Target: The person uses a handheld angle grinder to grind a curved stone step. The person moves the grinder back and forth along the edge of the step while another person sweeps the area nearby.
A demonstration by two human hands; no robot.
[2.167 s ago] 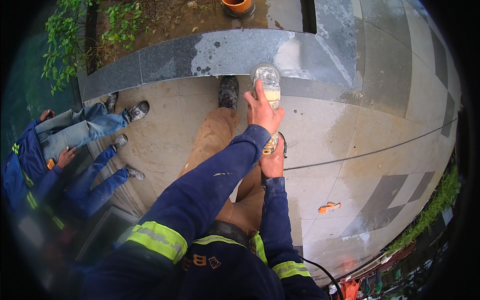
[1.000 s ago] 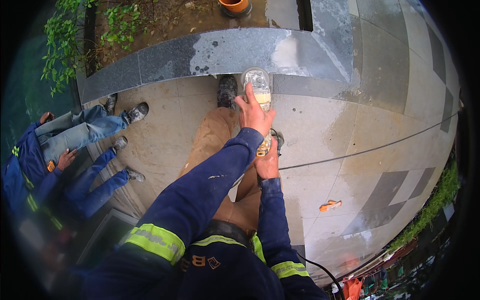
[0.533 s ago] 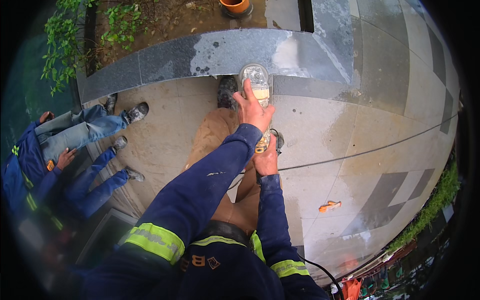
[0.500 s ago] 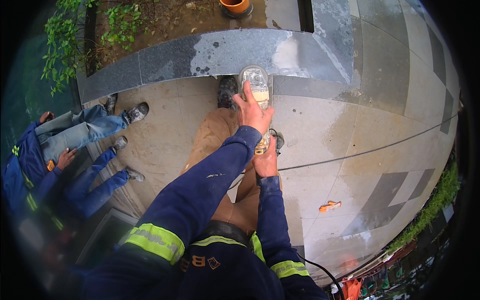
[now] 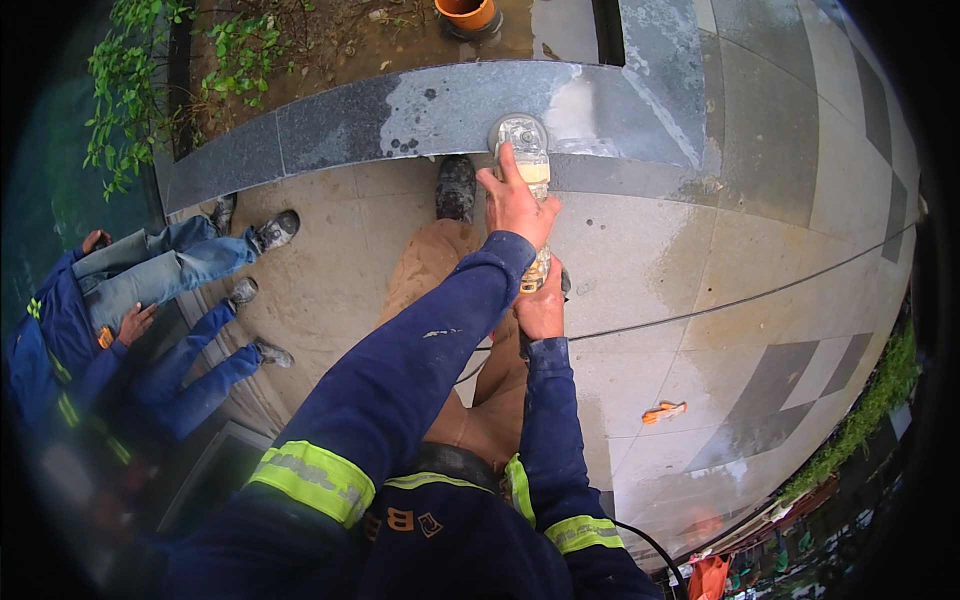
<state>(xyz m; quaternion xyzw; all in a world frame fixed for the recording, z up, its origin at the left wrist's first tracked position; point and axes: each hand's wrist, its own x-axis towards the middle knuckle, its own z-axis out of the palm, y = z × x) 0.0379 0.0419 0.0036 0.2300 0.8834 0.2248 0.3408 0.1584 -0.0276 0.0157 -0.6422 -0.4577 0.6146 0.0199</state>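
An angle grinder (image 5: 534,172), caked with pale dust, is in both my hands, its body pointing away from me. Wrapped over its front part is my left hand (image 5: 521,213), with the index finger stretched along the casing. My right hand (image 5: 541,307) grips the rear end, nearer my body. The round disc (image 5: 497,130) lies over the near edge of a dark grey stone ledge (image 5: 335,122); its underside is hidden. Wet, pale smears mark the ledge around the disc.
Behind the ledge is a muddy planter bed with an orange pipe (image 5: 467,12) and a leafy shrub (image 5: 240,72). A black cable (image 5: 740,292) crosses the paving at right, beyond an orange glove (image 5: 664,412). Two people (image 5: 150,275) are at left. My boot (image 5: 455,188) stands against the ledge.
The grinder and both my hands have shifted slightly right and away from me. The disc now sits farther over the ledge.
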